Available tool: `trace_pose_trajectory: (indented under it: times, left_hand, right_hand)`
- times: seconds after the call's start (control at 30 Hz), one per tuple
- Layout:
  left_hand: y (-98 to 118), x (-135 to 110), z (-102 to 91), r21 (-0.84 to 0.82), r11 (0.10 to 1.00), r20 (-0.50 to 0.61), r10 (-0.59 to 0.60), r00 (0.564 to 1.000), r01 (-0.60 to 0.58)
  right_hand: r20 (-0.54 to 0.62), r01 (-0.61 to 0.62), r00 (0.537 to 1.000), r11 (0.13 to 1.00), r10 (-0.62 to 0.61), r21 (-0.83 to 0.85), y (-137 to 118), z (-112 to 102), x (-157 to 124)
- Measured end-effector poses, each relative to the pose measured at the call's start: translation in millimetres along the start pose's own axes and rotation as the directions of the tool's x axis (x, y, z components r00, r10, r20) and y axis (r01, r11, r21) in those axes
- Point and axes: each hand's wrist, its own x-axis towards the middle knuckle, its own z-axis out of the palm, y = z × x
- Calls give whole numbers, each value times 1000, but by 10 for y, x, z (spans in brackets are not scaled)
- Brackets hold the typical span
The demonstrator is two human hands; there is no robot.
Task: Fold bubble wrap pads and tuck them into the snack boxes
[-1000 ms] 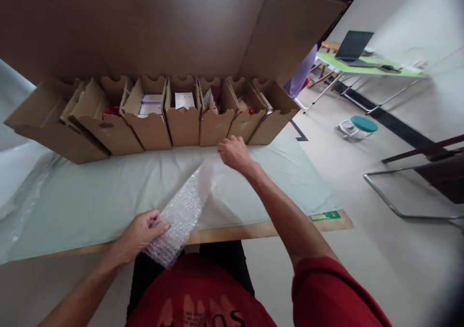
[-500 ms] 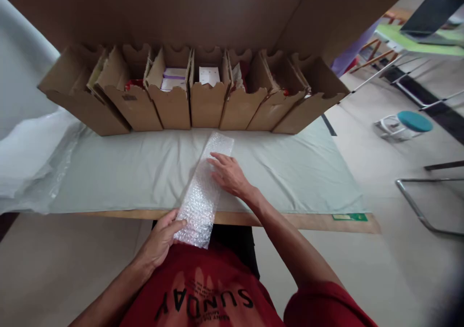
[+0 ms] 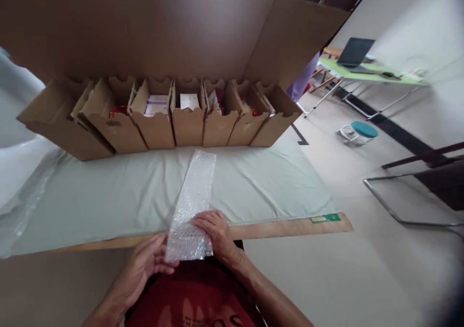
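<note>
A long, narrow strip of clear bubble wrap (image 3: 194, 186) lies on the cloth, its near end hanging past the table edge toward my red shirt. My right hand (image 3: 217, 232) grips its right side, fingers bent over the top; the thumb is hidden. At the lower left corner is my left hand (image 3: 147, 264), its fingers apart and slightly curled. Some of its fingertips touch or pass just under the wrap's edge.
Several open cardboard bins (image 3: 188, 128) stand in a row at the back, some holding small boxes, before a tall cardboard panel (image 3: 163, 32). More clear plastic wrapping (image 3: 25, 186) lies at left. A teal stool (image 3: 364, 129) and a green table with a laptop (image 3: 357, 53) are at right.
My right hand has moved down the bubble wrap from its upper part to its near end. My left hand has loosened from the lower left edge. The camera view has tilted up and turned right.
</note>
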Motion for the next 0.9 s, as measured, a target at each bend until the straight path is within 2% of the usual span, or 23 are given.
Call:
trace_pose_trajectory:
  times: [0.07,0.1,0.13,0.2,0.23,0.27,0.33,0.47,0.53,0.6,0.67,0.73,0.83,0.9]
  left_hand:
    - [31,66,-163,189,972,-95,161,982,-141]
    - [47,120,-215,319,918,-125,288,950,-236]
    - [63,184,-237,452,827,-110,423,900,-334]
    - [92,326,-187,637,581,53,623,780,-507]
    - [104,395,-124,674,464,161,667,727,-575]
    - [116,458,-49,684,373,258,681,686,-627]
    - [145,558,100,679,256,381,678,629,-688]
    - [256,638,225,680,58,491,704,513,-731]
    - [329,636,215,664,4,535,696,479,-748]
    - [383,641,199,617,27,575,667,474,-786]
    - [400,670,198,579,115,572,648,503,-807]
    - [380,720,218,595,219,508,643,573,-773]
    - [329,809,280,679,339,347,634,691,-651]
    - [315,865,335,723,391,248,622,742,-570]
  right_hand:
    - [-47,-56,997,995,60,78,51,-32,11]
    - [-61,-76,995,990,84,120,66,-67,11]
    - [-68,-97,992,982,109,163,71,-107,14]
    - [-46,-153,985,958,168,243,49,-193,46]
    - [-18,-185,980,943,198,276,27,-233,76]
    - [14,-214,975,928,220,305,3,-269,113]
    - [54,-247,968,903,244,351,-37,-325,190]
    - [75,-317,946,851,315,418,-24,-365,255]
    - [94,-355,931,810,354,468,7,-367,246]
    - [106,-385,917,778,386,497,25,-367,239]
    - [117,-408,906,768,406,494,26,-367,246]
    - [119,-417,902,771,414,481,21,-362,267]
    - [83,-424,897,792,434,440,36,-332,310]
    - [39,-440,885,806,464,395,59,-291,339]
